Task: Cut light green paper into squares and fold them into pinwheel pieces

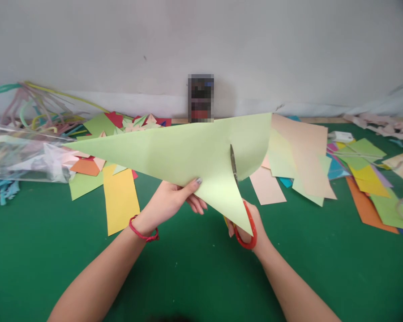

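The light green paper [181,152], held above the green table [188,277], should be light, floppy and easily creased, best taken near the cut. The left hand [174,199] pinches its lower edge; the right hand [259,228], fingers partly hidden, grips red-handled scissors [234,163]. Yellow paper [121,201] lies on the table's left, peach paper [310,152] on its right.

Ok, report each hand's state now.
Left hand: closed, pinching the light green paper.
Right hand: closed, holding the scissors by their handles.
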